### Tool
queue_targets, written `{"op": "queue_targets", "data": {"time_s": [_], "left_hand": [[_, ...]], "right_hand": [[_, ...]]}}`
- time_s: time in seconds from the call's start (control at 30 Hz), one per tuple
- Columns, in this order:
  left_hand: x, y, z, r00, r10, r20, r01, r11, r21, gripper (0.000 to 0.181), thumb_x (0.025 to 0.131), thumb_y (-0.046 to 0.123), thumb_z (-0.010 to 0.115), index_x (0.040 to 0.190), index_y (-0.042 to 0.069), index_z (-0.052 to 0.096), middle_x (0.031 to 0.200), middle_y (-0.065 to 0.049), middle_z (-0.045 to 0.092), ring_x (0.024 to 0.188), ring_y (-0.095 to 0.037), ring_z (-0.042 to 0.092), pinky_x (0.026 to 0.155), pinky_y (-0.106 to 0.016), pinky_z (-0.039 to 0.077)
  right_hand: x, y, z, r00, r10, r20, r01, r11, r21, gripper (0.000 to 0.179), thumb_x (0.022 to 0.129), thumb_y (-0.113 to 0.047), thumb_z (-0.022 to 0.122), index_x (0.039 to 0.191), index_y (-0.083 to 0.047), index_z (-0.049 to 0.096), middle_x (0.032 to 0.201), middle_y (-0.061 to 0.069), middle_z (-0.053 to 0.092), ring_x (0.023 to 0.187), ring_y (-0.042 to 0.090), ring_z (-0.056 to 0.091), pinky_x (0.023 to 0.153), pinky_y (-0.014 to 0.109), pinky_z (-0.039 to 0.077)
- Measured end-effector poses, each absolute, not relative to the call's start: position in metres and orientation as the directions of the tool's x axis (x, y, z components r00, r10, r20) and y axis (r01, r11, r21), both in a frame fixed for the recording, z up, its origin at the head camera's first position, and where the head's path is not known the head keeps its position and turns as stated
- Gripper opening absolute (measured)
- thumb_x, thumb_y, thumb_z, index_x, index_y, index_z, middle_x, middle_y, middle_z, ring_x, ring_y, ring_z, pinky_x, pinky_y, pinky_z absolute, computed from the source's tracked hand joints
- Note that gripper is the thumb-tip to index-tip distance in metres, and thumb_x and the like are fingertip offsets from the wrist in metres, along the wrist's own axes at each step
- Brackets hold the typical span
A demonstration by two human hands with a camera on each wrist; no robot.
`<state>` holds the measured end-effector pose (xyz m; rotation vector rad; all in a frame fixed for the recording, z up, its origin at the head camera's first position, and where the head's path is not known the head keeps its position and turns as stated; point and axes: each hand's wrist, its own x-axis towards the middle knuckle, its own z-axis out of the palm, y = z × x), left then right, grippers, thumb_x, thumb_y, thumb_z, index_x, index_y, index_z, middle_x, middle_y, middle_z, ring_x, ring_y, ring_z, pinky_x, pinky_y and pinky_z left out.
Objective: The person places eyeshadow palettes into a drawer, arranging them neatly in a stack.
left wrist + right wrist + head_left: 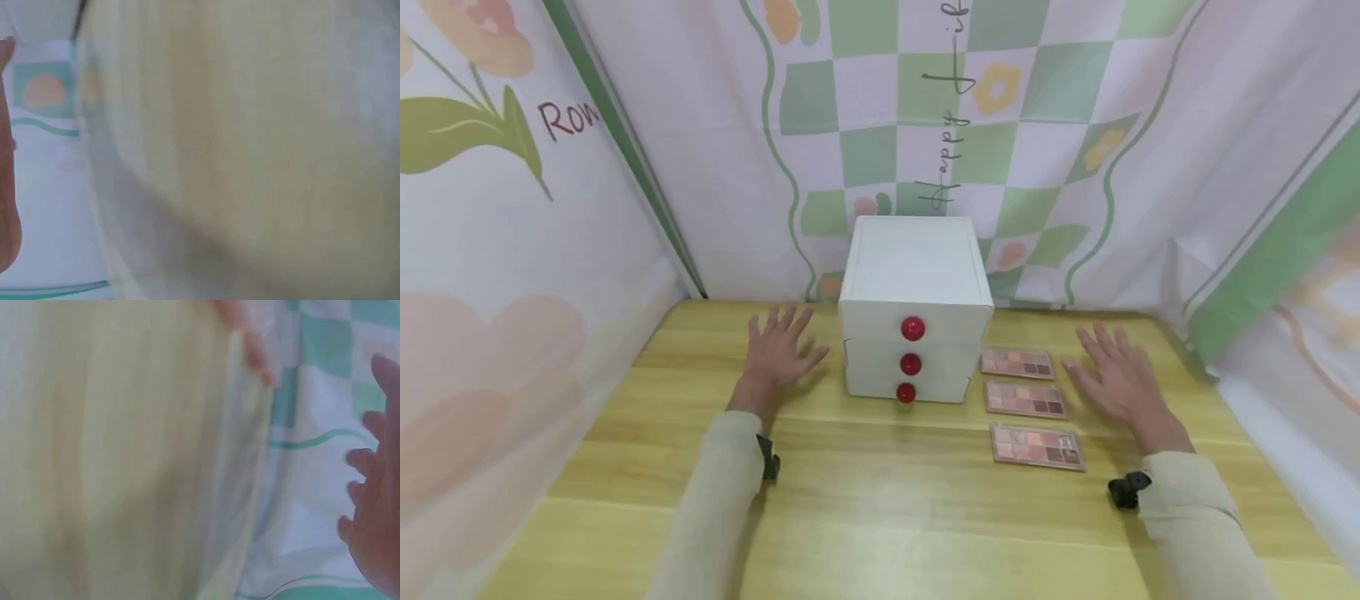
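A white cabinet [917,262] with three stacked drawers stands at the back middle of the table, each drawer bearing a round red knob [913,328]. Left of it, my left hand [777,350] is spread with fingers straight, holding nothing. To the right lie three eyeshadow palettes in a column: a far one [1017,363], a middle one [1026,399] and a near one [1037,446]. Just right of the palettes, my right hand [1116,379] has its fingers extended and holds nothing. Part of the right hand [378,487] also shows in the right wrist view.
All of this is on a wood-grain table [880,517]. A checkered green and white curtain [925,108] hangs right behind the cabinet, and printed cloth [497,275] closes off the left side. Small black cameras [1126,490] are strapped to both wrists.
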<state>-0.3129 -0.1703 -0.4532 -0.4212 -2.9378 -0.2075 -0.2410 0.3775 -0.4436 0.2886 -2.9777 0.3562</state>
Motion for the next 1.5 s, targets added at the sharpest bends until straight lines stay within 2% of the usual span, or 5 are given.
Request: {"op": "queue_targets", "data": {"time_s": [0.6,0.87,1.13,1.33,1.5], "left_hand": [[-0.285,-0.165,-0.381,-0.869,0.338,0.363,0.415,0.896,0.16,0.078,0.092,0.06,0.052,0.157,0.019,0.039,0.16,-0.014,0.045,0.152,-0.041,0.035,0.126,-0.065,0.026],[-0.28,-0.15,-0.361,-0.832,0.334,0.443,0.531,0.71,0.463,0.07,0.095,0.048,0.057,0.155,0.015,0.043,0.162,-0.012,0.043,0.153,-0.034,0.036,0.128,-0.057,0.029],[-0.285,-0.134,-0.349,-0.824,0.338,0.455,0.567,0.481,0.669,0.073,0.096,0.049,0.054,0.156,0.009,0.04,0.163,-0.016,0.04,0.153,-0.035,0.037,0.128,-0.055,0.031],[-0.293,-0.121,-0.35,-0.835,0.356,0.42,0.537,0.36,0.763,0.07,0.096,0.04,0.058,0.156,0.011,0.039,0.164,-0.016,0.037,0.148,-0.038,0.043,0.122,-0.056,0.04],[-0.296,-0.114,-0.351,-0.846,0.356,0.398,0.493,0.236,0.837,0.065,0.098,0.022,0.06,0.156,0.005,0.036,0.165,-0.016,0.036,0.148,-0.034,0.044,0.123,-0.046,0.042]], "right_hand": [[-0.211,0.336,-0.403,-0.932,-0.251,0.262,-0.308,0.929,-0.206,0.071,0.104,-0.042,0.05,0.157,0.001,0.031,0.159,0.034,0.032,0.146,0.058,0.029,0.117,0.073,0.026],[-0.197,0.324,-0.391,-0.93,-0.241,0.277,-0.314,0.913,-0.261,0.074,0.104,-0.042,0.051,0.161,-0.003,0.024,0.161,0.032,0.032,0.146,0.056,0.031,0.115,0.074,0.029],[-0.183,0.297,-0.367,-0.936,-0.225,0.269,-0.331,0.823,-0.462,0.064,0.104,-0.032,0.056,0.153,0.005,0.037,0.135,0.032,0.061,0.125,0.055,0.054,0.104,0.071,0.043],[-0.171,0.273,-0.356,-0.935,-0.243,0.259,-0.35,0.753,-0.557,0.055,0.105,-0.03,0.054,0.149,0.002,0.044,0.128,0.026,0.067,0.119,0.048,0.062,0.1,0.065,0.051],[-0.16,0.251,-0.354,-0.925,-0.266,0.271,-0.379,0.688,-0.619,0.048,0.105,-0.026,0.054,0.145,0.0,0.049,0.129,0.022,0.069,0.117,0.042,0.066,0.091,0.037,0.062]]}}
